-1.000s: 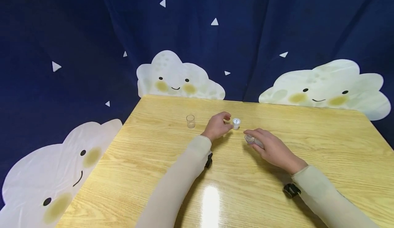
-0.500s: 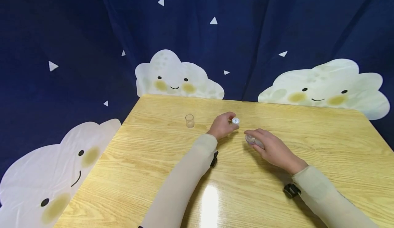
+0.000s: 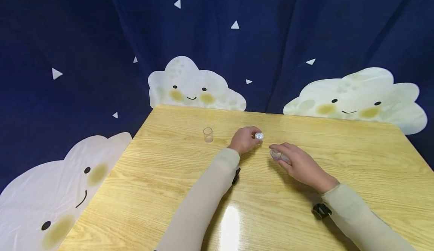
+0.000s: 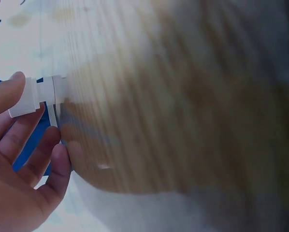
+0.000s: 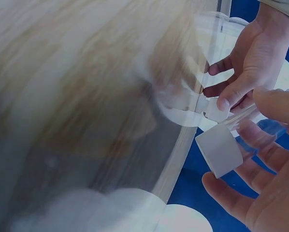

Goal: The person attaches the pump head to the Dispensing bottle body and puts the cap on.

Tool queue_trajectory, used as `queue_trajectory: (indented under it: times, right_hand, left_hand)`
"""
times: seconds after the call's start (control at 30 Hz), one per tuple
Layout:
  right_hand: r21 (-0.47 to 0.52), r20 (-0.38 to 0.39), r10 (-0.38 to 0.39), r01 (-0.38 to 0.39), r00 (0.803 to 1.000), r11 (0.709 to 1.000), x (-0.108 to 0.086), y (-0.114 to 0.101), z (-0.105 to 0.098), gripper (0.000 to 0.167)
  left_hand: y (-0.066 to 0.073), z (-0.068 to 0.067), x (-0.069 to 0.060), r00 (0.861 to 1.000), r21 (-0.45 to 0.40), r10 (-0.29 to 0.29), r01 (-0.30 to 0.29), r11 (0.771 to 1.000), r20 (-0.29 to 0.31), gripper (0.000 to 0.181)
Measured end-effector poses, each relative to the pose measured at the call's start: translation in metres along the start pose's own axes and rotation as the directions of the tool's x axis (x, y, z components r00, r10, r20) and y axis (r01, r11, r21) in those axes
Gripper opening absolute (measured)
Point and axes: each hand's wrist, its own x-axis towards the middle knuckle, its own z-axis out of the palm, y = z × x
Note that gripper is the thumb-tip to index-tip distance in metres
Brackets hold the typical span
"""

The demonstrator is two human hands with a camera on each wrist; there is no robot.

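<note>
My left hand (image 3: 245, 140) pinches a small white stepped piece (image 3: 259, 135) between thumb and fingers, near the far side of the table. In the left wrist view this white piece (image 4: 26, 100) has a wide part and a narrower end towards the tabletop. To its right, my right hand (image 3: 303, 167) grips a clear cylinder (image 3: 275, 154) upright. The right wrist view shows a white end (image 5: 220, 151) on this cylinder, towards the table, while fingers partly cover its clear part. A clear open cup (image 3: 208, 135) stands on the table left of my left hand.
The pale wooden table (image 3: 169, 168) reaches back to a dark blue curtain (image 3: 210, 25) printed with white clouds and triangles. Black straps (image 3: 321, 210) sit at my wrists. A bright reflection lies on the near tabletop.
My left hand moved slightly right and closed its thumb and fingers on the white piece. The right hand has kept its hold on the clear cylinder in the same place.
</note>
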Motion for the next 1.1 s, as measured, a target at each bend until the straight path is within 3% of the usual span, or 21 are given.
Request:
queue_trajectory:
  times: [0.33,0.7,0.9,1.1]
  right_hand:
    - [0.001,0.011,0.015,-0.015,1.000,1.000,-0.004,0.001,0.001,0.046]
    - [-0.004,-0.005,0.006,-0.006,1.000,1.000,-0.003,0.001,-0.001,0.046]
    - [0.003,-0.002,0.016,-0.016,1.000,1.000,-0.001,-0.001,-0.002,0.046]
    - [-0.007,-0.004,0.007,-0.007,1.000,1.000,0.003,-0.003,-0.004,0.047]
  left_hand:
    - [0.003,0.000,-0.002,1.000,0.019,-0.024,0.024,1.000,0.002,0.023]
    - [0.001,0.001,0.001,1.000,-0.082,-0.009,0.010,0.997,0.011,0.026]
    - [-0.003,-0.004,-0.003,1.000,-0.072,0.012,-0.010,0.997,0.025,0.033]
    - [-0.009,-0.015,-0.012,1.000,-0.122,0.002,0.001,0.993,0.019,0.038]
